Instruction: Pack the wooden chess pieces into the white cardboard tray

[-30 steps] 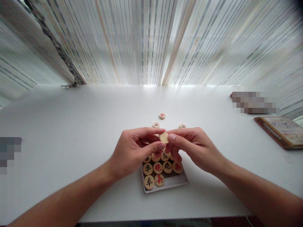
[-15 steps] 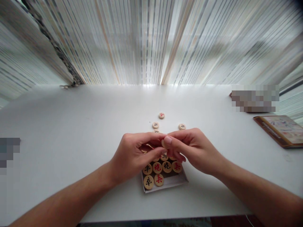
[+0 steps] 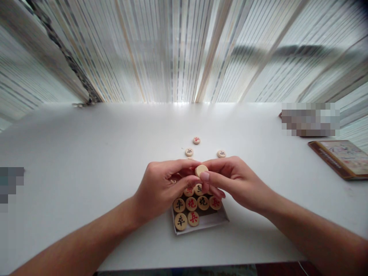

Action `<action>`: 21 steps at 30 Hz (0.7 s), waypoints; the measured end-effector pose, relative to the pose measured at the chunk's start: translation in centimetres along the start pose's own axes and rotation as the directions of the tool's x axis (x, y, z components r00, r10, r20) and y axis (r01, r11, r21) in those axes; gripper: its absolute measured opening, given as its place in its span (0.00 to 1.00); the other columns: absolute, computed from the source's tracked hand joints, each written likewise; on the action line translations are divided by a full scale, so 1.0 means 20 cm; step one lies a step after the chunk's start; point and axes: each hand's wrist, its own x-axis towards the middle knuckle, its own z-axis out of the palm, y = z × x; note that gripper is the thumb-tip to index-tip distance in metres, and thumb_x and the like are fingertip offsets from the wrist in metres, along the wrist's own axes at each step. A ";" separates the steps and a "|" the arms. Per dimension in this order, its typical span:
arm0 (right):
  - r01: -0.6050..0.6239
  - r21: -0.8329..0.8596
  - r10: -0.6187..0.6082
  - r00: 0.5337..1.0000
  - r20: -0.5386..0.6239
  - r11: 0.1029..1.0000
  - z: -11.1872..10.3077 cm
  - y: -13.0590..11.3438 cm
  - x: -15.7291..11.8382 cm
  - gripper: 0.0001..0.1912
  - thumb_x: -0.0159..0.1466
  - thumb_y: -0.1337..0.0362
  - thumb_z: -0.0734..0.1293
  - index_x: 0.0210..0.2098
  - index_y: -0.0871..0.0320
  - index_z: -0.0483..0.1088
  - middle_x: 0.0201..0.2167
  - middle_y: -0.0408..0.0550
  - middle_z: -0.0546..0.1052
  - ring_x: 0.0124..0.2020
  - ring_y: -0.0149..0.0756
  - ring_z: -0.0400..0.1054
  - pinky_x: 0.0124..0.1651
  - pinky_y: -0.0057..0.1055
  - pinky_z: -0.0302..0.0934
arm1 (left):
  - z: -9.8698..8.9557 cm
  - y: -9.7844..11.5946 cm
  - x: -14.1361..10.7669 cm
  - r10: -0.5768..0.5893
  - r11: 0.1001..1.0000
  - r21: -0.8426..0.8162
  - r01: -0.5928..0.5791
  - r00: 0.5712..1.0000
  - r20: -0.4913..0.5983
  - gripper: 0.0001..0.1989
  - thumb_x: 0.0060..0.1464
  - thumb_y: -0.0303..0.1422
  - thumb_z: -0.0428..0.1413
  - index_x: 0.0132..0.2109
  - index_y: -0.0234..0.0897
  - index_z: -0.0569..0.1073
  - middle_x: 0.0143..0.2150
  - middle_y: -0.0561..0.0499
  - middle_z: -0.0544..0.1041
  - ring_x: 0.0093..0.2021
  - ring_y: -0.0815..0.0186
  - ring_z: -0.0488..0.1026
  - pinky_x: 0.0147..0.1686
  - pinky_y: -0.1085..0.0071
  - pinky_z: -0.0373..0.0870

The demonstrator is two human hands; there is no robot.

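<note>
A round wooden Chinese chess piece [image 3: 201, 171] is pinched between my left hand [image 3: 169, 180] and my right hand [image 3: 235, 182], its plain pale face toward me. Both hands hover over a shallow open box [image 3: 209, 220] that holds several such pieces in rows, marked in red or black. In its front row lie a black piece [image 3: 181, 221] and a red piece [image 3: 193, 219], with bare box floor to their right. My fingers hide the box's far part.
Beyond my hands, a red-marked piece [image 3: 196, 140] and black-marked pieces [image 3: 189, 152] [image 3: 221, 153] lie on the white table [image 3: 71, 161]; one more is partly hidden. A flat brown-edged box lid [image 3: 342, 159] rests at the right. Striped curtains [image 3: 161, 50] hang behind.
The held piece has turned between my fingers, so its blank face now shows where mostly its edge was seen. My hands stay in nearly the same place.
</note>
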 end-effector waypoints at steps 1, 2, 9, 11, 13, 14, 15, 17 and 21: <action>-0.009 -0.001 0.009 1.000 -0.002 1.000 0.00 0.00 0.00 0.13 0.66 0.56 0.77 0.33 0.62 0.83 0.24 0.42 0.74 0.20 0.23 0.62 0.22 0.20 0.59 | 0.00 0.00 0.00 0.037 0.999 0.040 -0.037 0.999 0.005 0.11 0.61 0.25 0.68 0.51 0.34 0.85 0.39 0.48 0.89 0.37 0.67 0.87 0.38 0.80 0.81; -0.015 0.000 0.015 1.000 -0.005 1.000 0.00 0.00 0.00 0.14 0.66 0.56 0.77 0.33 0.62 0.82 0.24 0.42 0.74 0.20 0.23 0.62 0.22 0.19 0.59 | 0.00 0.00 0.00 0.065 0.995 0.079 -0.065 0.998 0.010 0.11 0.62 0.25 0.67 0.51 0.33 0.85 0.39 0.48 0.89 0.37 0.68 0.87 0.39 0.80 0.81; 0.025 0.015 -0.025 1.000 0.015 1.000 -0.01 -0.01 0.01 0.16 0.67 0.56 0.77 0.28 0.62 0.80 0.18 0.40 0.70 0.19 0.23 0.62 0.22 0.18 0.60 | 0.00 -0.01 -0.02 0.109 0.980 0.166 -0.109 0.994 0.008 0.11 0.62 0.27 0.68 0.51 0.32 0.84 0.41 0.47 0.89 0.38 0.66 0.87 0.39 0.78 0.82; 0.033 0.014 -0.033 0.999 0.020 0.999 -0.01 -0.01 0.01 0.17 0.67 0.56 0.76 0.29 0.62 0.81 0.18 0.40 0.71 0.18 0.23 0.63 0.22 0.19 0.60 | 0.00 -0.01 -0.01 0.092 0.984 0.156 -0.091 0.996 0.002 0.11 0.62 0.27 0.67 0.51 0.32 0.84 0.43 0.46 0.89 0.39 0.66 0.87 0.40 0.77 0.82; 0.037 0.026 -0.038 0.999 0.024 0.999 -0.01 -0.01 0.01 0.16 0.68 0.57 0.76 0.30 0.62 0.81 0.19 0.41 0.72 0.18 0.23 0.63 0.22 0.19 0.60 | 0.00 -0.01 -0.01 0.067 0.988 0.138 -0.066 0.998 -0.002 0.11 0.63 0.27 0.67 0.52 0.32 0.84 0.44 0.46 0.89 0.39 0.66 0.87 0.42 0.76 0.83; 0.042 0.036 -0.043 0.999 0.026 0.998 -0.01 -0.01 0.01 0.14 0.68 0.57 0.77 0.31 0.62 0.82 0.20 0.42 0.74 0.18 0.23 0.63 0.22 0.19 0.61 | -0.01 -0.01 -0.02 0.054 0.991 0.127 -0.053 0.999 -0.005 0.12 0.63 0.27 0.67 0.52 0.31 0.84 0.44 0.45 0.89 0.39 0.66 0.87 0.43 0.76 0.83; 0.048 0.048 -0.050 0.998 0.027 0.998 -0.01 0.00 0.01 0.12 0.67 0.59 0.77 0.33 0.62 0.83 0.21 0.42 0.75 0.19 0.23 0.63 0.22 0.19 0.61 | -0.01 -0.01 -0.02 0.040 0.993 0.115 -0.038 0.999 -0.008 0.12 0.63 0.28 0.67 0.53 0.31 0.83 0.44 0.45 0.89 0.39 0.66 0.87 0.43 0.75 0.83; 0.056 0.077 -0.059 0.998 0.033 0.995 -0.01 0.00 0.01 0.09 0.65 0.61 0.79 0.37 0.61 0.84 0.24 0.43 0.76 0.20 0.23 0.64 0.23 0.19 0.61 | -0.01 -0.01 -0.02 0.011 0.996 0.089 -0.010 1.000 -0.009 0.12 0.63 0.28 0.67 0.53 0.31 0.83 0.44 0.45 0.89 0.40 0.65 0.87 0.43 0.75 0.84; 0.053 0.122 -0.059 0.997 0.046 0.991 -0.02 0.00 0.01 0.07 0.62 0.64 0.81 0.38 0.60 0.86 0.25 0.42 0.76 0.21 0.22 0.64 0.24 0.18 0.63 | 0.00 -0.01 -0.02 -0.048 0.999 0.018 0.048 0.999 -0.011 0.13 0.64 0.29 0.67 0.54 0.33 0.83 0.44 0.45 0.89 0.40 0.65 0.87 0.42 0.75 0.84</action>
